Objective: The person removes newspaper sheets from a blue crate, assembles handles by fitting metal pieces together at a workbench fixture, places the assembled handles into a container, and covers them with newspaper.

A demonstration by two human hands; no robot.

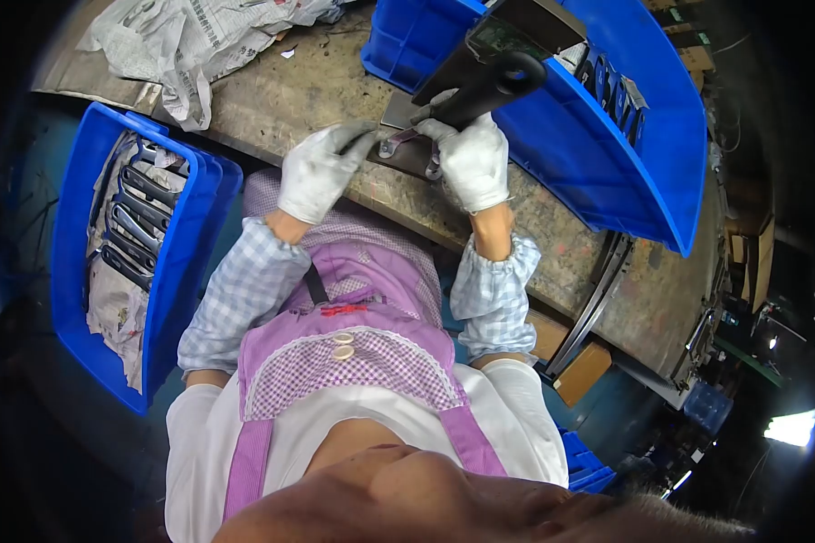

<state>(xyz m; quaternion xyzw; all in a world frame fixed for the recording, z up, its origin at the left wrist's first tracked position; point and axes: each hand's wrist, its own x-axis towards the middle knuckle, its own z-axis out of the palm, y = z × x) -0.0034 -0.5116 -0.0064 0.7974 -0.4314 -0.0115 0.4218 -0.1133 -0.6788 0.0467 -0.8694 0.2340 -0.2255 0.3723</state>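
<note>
My left hand, in a white glove with greyed fingertips, has its fingers pressed together just left of a small curved metal piece. Whatever those fingertips hold, if anything, is too small to tell. My right hand, gloved too, is closed on the right part of the same piece, over a flat metal plate at the bench edge. Right above my right hand, a thick black handle slants up from a dark metal fixture. Part of the piece is hidden by my right fingers.
At the left stands a blue crate with several dark-handled tools on paper. Another blue bin, holding tools, sits tilted on the worn bench at right. A smaller blue bin is behind. Crumpled newspaper lies at upper left.
</note>
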